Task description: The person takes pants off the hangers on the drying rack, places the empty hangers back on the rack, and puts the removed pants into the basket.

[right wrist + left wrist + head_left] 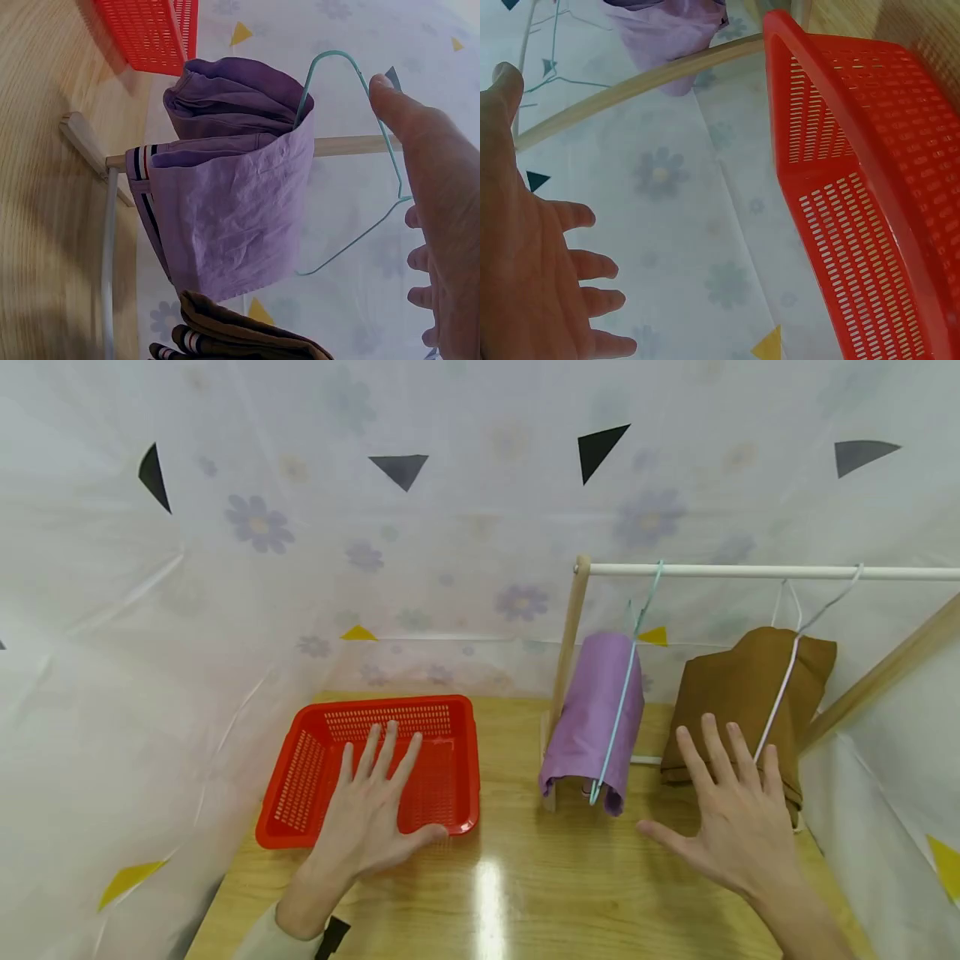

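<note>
My left hand (367, 818) is held palm down with spread fingers, overlapping the front of a red plastic basket (474, 760) in the head view; it holds nothing. The left wrist view shows the basket's slotted wall (855, 255) beside that hand. My right hand (738, 827), also spread and holding nothing, is in front of brown folded trousers (750, 685) draped on a white hanger (787, 681). Left of it, a purple folded garment (592, 718) with a striped band hangs on a light teal hanger (622, 702). In the right wrist view the purple garment (232, 210) hangs beside the right hand.
A white rail (720, 572) on wooden posts (572, 635) carries both hangers at the right. The wooden tabletop (540, 893) lies under basket and rack. A flowered white sheet (450, 543) with black, grey and yellow patches encloses the back and sides.
</note>
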The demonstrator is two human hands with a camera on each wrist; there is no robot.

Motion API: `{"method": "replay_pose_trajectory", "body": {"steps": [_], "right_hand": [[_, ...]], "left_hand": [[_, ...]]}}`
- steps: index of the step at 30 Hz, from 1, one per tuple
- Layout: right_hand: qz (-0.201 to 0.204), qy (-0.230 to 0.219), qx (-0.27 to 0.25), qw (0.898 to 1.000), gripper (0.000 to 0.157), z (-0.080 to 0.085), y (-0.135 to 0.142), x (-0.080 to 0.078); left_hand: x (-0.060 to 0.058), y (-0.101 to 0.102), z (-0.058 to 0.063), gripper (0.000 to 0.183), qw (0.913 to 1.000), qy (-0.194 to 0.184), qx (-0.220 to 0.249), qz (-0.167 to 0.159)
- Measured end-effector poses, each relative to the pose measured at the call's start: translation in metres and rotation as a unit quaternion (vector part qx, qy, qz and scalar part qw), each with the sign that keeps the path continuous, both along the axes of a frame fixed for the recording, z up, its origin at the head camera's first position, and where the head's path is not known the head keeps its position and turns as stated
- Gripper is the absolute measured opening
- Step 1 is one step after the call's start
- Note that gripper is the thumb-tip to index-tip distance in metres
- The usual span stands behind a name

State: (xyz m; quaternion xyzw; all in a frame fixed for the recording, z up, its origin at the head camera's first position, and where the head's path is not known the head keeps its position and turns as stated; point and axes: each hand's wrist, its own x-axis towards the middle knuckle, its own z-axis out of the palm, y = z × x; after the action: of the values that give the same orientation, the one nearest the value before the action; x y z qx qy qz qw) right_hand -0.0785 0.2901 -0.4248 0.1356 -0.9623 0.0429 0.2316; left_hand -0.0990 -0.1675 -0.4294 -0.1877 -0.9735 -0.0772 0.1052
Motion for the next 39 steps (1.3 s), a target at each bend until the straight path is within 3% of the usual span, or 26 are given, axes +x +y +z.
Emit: {"method": "replay_pose_trajectory", "body": {"steps": [8, 14, 19, 26, 31, 39], "right_hand": [[-0.016, -0.010, -0.003, 1.000, 0.125, -0.003, 0.014, 0.000], [-0.033, -0.028, -0.004, 0.999, 0.127, 0.005, 0.031, -0.002], [-0.051, -0.025, 0.011, 0.998, 0.125, 0.014, 0.049, -0.005], [-0.089, -0.068, 0.028, 0.993, 0.120, 0.025, 0.073, -0.011], [-0.098, -0.053, 0.027, 0.993, 0.120, 0.027, 0.090, -0.016], [-0.099, 0.024, 0.016, 0.995, 0.123, 0.025, 0.119, -0.027]], "left_hand": [[-0.003, 0.006, 0.001, 0.115, 1.0000, 0.006, -0.004, -0.005], [-0.009, 0.013, 0.003, 0.114, 0.9998, 0.011, -0.009, -0.017], [-0.019, 0.021, 0.007, 0.113, 0.9993, 0.020, -0.013, -0.028], [-0.036, 0.037, 0.016, 0.112, 0.9980, 0.034, -0.019, -0.051], [-0.050, 0.051, 0.021, 0.111, 0.9962, 0.050, -0.034, -0.063], [-0.070, 0.073, 0.025, 0.109, 0.9946, 0.054, -0.037, -0.080]]}}
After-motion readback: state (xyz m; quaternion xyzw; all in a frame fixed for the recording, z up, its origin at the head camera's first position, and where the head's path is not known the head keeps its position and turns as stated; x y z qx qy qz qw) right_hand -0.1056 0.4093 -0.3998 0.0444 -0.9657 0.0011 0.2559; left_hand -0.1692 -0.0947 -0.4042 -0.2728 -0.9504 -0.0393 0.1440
